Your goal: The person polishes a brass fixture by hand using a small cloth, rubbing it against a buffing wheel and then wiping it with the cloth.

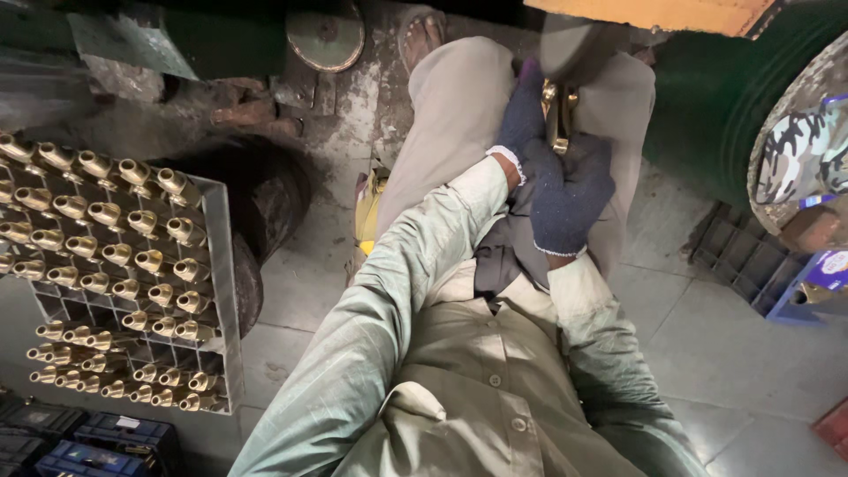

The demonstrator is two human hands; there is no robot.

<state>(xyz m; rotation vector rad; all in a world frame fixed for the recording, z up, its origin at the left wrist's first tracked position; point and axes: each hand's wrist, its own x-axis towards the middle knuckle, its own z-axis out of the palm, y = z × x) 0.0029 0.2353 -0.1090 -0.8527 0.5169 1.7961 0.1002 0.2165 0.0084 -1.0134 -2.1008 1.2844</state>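
Both hands are wearing dark blue gloves. The left hand (523, 115) and the right hand (567, 190) are gripping a brass part (556, 119), closed tight around it, pressing it up against a grey wheel (574, 44) at 12 o'clock, likely to keep it steady. At 9 o'clock, a tray (216, 265) is holding rows of brass parts (115, 256), each sitting in its own slot so they stay sorted.
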